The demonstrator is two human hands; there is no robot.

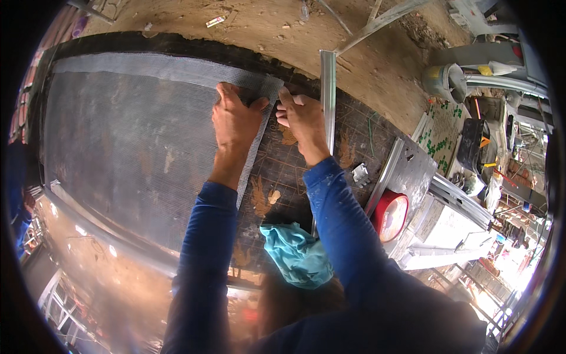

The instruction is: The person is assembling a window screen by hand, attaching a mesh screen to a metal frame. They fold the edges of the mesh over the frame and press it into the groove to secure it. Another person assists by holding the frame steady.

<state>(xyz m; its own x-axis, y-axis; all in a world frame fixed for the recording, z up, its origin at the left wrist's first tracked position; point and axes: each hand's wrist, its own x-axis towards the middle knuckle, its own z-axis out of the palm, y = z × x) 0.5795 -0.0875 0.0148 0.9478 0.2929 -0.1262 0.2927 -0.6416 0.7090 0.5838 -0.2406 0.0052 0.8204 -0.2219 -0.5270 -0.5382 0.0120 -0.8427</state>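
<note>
We have both hands at the far edge of the bench (pixel 348 127), a dark board with a faint grid pattern. A sheet of grey mesh screen (pixel 118 147) lies flat over most of the bench's left part, reaching from the left edge to about the middle. Its far strip is folded back on itself and looks paler.

Our left hand (pixel 236 121) lies palm down on the right end of the mesh, near the far edge, fingers spread and pressing the sheet flat; it grips nothing. Our right hand (pixel 303 118) is just beside it, at the far right corner of the mesh, fingers curled with the tips on the mesh edge. We cannot tell whether they pinch the mesh or only press on it.

A straight metal channel strip (pixel 328 100) lies on the bench just to the right of the right hand, running from the far edge toward us. A small metal corner piece (pixel 360 174) lies on the bench further right. A crumpled turquoise cloth (pixel 298 255) rests at the near edge, between our forearms. A red roll (pixel 390 215) sits past the right edge of the bench, beside flat metal sheeting (pixel 413 171). Beyond the far edge there is bare sandy ground (pixel 265 29).
</note>
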